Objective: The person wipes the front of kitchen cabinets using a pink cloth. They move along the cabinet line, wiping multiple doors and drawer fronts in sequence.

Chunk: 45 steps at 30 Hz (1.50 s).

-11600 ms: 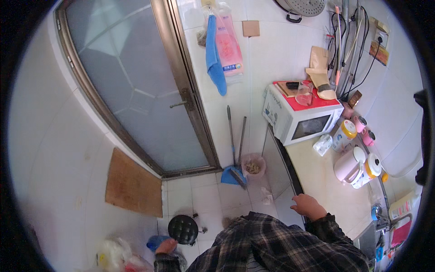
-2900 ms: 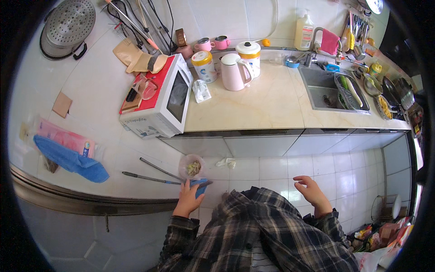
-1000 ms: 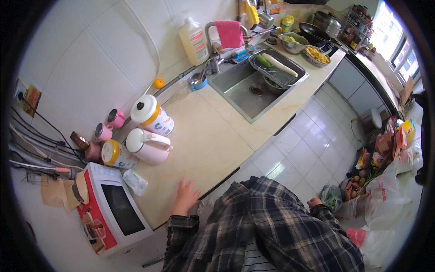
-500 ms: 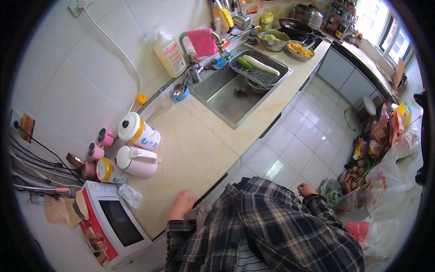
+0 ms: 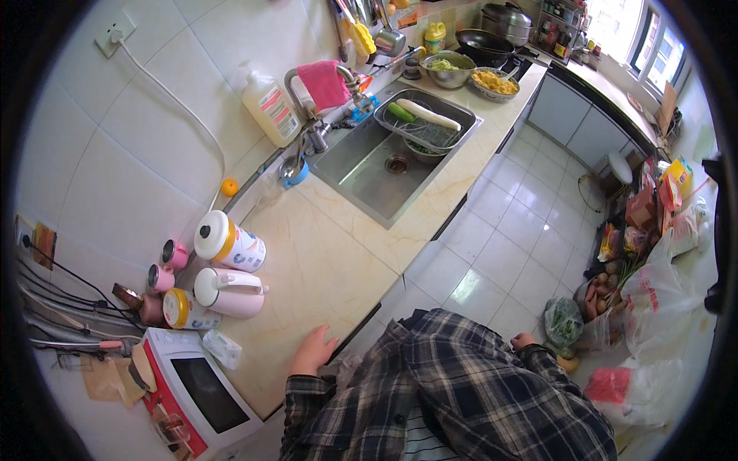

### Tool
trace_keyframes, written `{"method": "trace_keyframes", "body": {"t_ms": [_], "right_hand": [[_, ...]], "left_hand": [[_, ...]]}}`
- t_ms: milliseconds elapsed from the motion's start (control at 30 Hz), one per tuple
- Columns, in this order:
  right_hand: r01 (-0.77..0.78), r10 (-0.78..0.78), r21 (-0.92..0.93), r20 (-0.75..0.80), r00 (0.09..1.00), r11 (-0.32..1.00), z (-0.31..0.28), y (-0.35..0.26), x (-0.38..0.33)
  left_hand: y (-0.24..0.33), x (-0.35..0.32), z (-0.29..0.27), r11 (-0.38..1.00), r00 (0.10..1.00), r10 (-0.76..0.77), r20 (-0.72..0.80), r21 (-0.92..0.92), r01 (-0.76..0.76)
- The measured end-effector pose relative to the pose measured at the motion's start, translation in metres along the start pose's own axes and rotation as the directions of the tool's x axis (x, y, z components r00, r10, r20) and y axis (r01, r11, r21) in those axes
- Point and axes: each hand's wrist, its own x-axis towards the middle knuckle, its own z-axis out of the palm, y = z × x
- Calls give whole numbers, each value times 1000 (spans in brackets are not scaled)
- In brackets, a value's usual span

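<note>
My left hand is at the front edge of the pale countertop, fingers apart and nothing in them. Nearest to it on the counter stands a pink electric kettle with a white handle. A crumpled white packet lies by the microwave. My right hand hangs at my side above the floor, small in view, its fingers curled with nothing seen in them. Close to it is a clear bag of green leaves.
Along the counter is a steel sink with a drain basket holding a green and a white vegetable. Farther back stand two food bowls and a wok. Bags and vegetables line the right wall. White canisters stand left.
The view has shifted slightly; counter and sink sit a little lower and to the left. My left hand stays at the counter edge, my right hand at my side.
</note>
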Motion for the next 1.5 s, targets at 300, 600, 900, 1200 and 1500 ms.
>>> {"method": "trace_keyframes", "body": {"t_ms": [300,600,900,1200,1500], "right_hand": [[37,-39,153,11,999,988,-20,-45,-27],[42,-42,96,4,999,995,-29,-59,-38],[73,-74,117,2,997,990,-27,-59,-30],[78,-78,112,-1,997,991,-26,-60,-23],[88,-89,114,1,996,990,-27,-66,-24]], "left_hand": [[5,10,-4,1000,1000,9,23,28,-9],[4,5,-5,999,999,-22,36,30,21],[-3,2,1,1000,1000,-9,3,8,9],[-3,2,0,1000,1000,-23,2,-13,23],[-8,2,2,1000,1000,-21,4,0,21]]}}
